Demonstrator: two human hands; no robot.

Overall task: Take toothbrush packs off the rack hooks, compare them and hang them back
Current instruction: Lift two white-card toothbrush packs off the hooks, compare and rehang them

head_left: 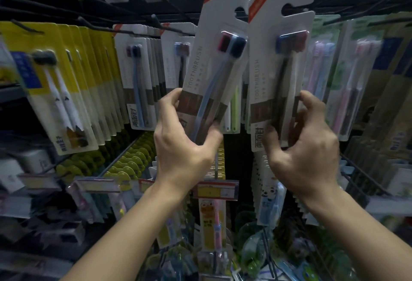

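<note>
Hands (182, 146) (305, 158) each grip one toothbrush pack (214, 68) (281, 68), seemingly unhooked.

Both bare forearms reach up and forward from the bottom of the view, converging slightly toward the middle. The left hand (182, 137) is raised with its back to the camera, fingers curled round the left edge and thumb pressed on the lower right side of what it grips. The right hand (305, 144) is at about the same height, just beside it, also back to the camera, fingers curled in a similar grip.
</note>
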